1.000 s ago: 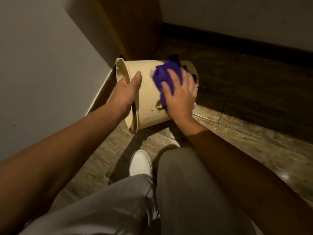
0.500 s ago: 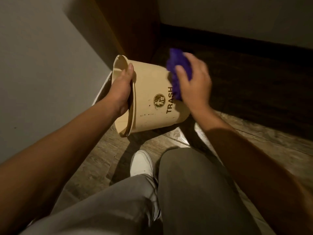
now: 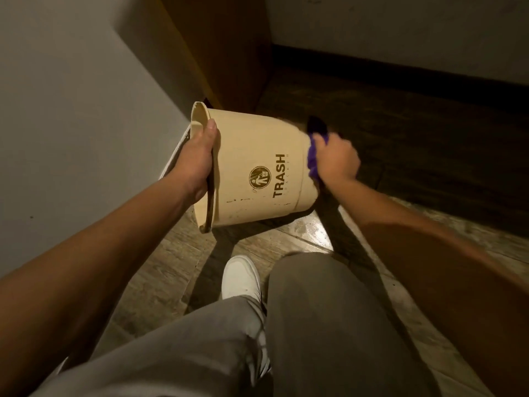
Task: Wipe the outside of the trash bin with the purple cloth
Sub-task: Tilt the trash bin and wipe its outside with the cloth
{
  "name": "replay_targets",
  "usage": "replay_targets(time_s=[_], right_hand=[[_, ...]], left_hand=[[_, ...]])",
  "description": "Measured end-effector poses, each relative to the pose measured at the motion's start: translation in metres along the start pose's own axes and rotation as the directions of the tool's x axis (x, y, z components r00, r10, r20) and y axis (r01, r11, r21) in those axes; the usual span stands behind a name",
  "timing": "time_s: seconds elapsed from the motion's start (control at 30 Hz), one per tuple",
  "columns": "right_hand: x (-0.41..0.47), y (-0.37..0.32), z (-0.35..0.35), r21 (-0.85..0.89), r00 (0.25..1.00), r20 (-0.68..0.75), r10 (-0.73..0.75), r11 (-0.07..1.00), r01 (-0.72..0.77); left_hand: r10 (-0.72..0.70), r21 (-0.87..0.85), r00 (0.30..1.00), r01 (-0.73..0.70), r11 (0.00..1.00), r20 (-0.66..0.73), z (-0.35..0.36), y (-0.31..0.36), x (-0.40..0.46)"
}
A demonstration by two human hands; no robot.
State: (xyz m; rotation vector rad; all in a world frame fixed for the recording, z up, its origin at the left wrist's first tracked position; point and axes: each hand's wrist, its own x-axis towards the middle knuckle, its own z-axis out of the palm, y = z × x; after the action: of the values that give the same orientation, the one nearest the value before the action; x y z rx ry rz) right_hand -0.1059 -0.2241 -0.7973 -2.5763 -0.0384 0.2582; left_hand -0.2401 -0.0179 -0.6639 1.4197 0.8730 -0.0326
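The right hand [image 3: 336,161] is motion-blurred and covers most of the purple cloth [image 3: 312,156]. The trash bin [image 3: 254,170] hides its own base and interior. The small lettering beside "TRASH" is illegible.

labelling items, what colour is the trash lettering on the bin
Dark brown, on the cream trash bin; seen in the head view.

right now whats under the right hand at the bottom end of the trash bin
The purple cloth sits bunched between the right hand and the base end of the tipped trash bin. Only its edge shows; the rest, and the bin's underside, are hidden by the hand.
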Motion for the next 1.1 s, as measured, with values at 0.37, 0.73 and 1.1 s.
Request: replay_targets(time_s=[0.37, 0.73, 1.1], right_hand=[[-0.013, -0.045, -0.081, 0.47, 0.994, -0.063, -0.091, 0.876, 0.11], [-0.068, -0.042, 0.001, 0.226, 0.962, -0.133, -0.239, 0.938, 0.264], [-0.025, 0.017, -0.036, 0.273, 0.992, -0.124, -0.006, 0.961, 0.04]], left_hand=[[0.107, 0.595, 0.947, -0.277, 0.755, 0.304, 0.019, -0.001, -0.02], [0.057, 0.4, 0.975, -0.141, 0.906, 0.216, 0.011, -0.008, -0.019], [0.084, 0.45, 0.984, -0.148, 0.881, 0.159, 0.022, 0.011, -0.008]])
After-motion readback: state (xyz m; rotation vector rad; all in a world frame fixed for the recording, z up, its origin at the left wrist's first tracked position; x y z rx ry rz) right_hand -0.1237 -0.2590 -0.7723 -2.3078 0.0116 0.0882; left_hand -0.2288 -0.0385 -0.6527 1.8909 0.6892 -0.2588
